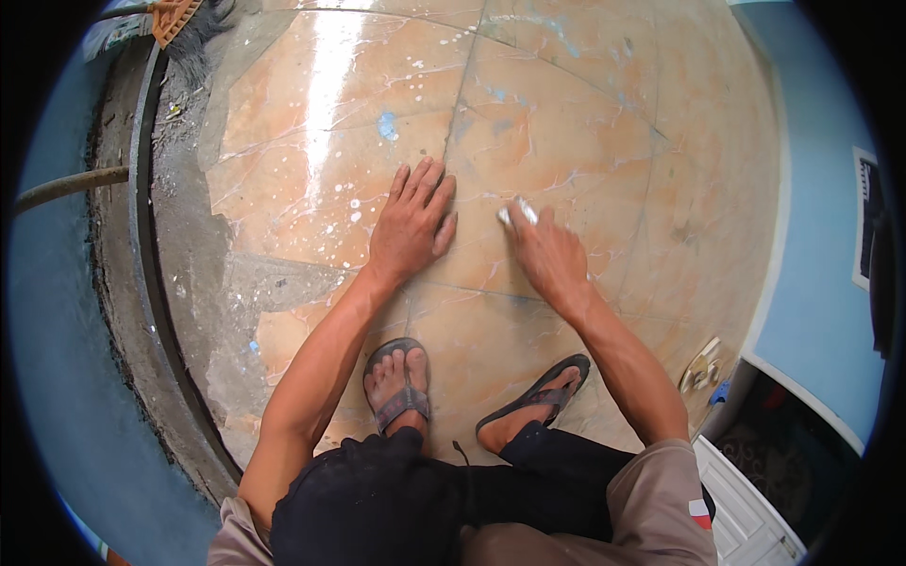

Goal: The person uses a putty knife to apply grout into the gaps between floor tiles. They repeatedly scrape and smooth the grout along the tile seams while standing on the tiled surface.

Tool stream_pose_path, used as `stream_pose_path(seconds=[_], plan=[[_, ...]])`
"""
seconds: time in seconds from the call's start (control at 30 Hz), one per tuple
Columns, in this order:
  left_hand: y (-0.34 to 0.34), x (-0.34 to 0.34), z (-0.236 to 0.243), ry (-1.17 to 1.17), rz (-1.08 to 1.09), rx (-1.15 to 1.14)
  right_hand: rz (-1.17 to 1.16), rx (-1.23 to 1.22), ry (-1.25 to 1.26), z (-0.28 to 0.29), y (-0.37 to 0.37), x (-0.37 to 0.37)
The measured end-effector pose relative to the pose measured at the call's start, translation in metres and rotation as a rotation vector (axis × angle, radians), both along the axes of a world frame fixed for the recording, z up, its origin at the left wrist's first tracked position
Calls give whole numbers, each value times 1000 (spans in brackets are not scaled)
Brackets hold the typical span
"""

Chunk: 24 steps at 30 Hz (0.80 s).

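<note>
My left hand [412, 222] rests palm down on the tan tiled floor [585, 123], its fingers stretched forward and holding nothing. Beside it lie white paint spots [355, 204] and a light blue smear [387, 126]. To the right, my right hand [552, 255] presses a small white, crumpled-looking piece [521, 212] against the tiles, with the fingers closed over it. Slight motion blur and the fingers hide most of that piece, so its exact kind cannot be made out.
A dark metal rail [142, 170] and rough bare concrete [193, 245] run along the left. An orange broom head [175, 21] is at the far left. Small items [700, 370] lie by the blue right wall [816, 226], near a white door [741, 495]. My sandalled feet [398, 382] stand close behind the hands.
</note>
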<state>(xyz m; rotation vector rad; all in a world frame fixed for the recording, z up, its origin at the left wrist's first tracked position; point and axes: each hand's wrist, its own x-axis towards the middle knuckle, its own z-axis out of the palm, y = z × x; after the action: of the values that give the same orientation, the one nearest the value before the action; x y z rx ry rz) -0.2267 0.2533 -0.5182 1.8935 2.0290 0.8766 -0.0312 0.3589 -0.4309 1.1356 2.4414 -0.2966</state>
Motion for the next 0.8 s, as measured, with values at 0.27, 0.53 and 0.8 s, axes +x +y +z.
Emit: stream_pose_path(seconds=[0.27,0.53,0.8], plan=[[8,9,2,-40,-6,24,32,111,120,-11,52,-34],[-1,1,2,-158,50,63,49,23,85,-7,-8,-29],[-5,-4,-5,-252,123,127,98,22,117,-10,5,-41]])
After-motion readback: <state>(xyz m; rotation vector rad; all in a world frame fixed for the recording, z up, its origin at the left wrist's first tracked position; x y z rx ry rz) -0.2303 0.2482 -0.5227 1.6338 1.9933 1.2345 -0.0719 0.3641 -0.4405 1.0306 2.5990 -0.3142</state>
